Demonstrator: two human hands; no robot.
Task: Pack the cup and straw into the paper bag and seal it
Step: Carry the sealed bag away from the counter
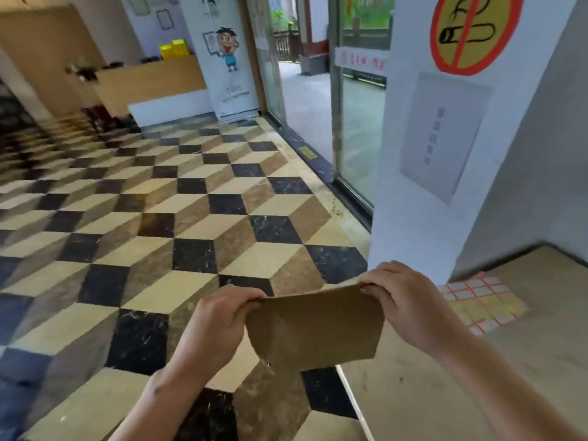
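A brown paper bag (315,329) hangs in the air in front of me, over the edge between the floor and a table. My left hand (219,323) pinches its top left corner. My right hand (404,300) pinches its top right corner. The top edge of the bag is pulled straight between the two hands. A small clear bit (267,366) sticks out at the bag's lower left corner. No cup is in view, and I cannot tell what is inside the bag.
A beige table (445,377) lies at the lower right, with a sheet of small red-edged and yellow stickers (480,302) on it. A white pillar (439,138) with a no-smoking sign stands behind it. The tiled floor (159,233) spreads to the left.
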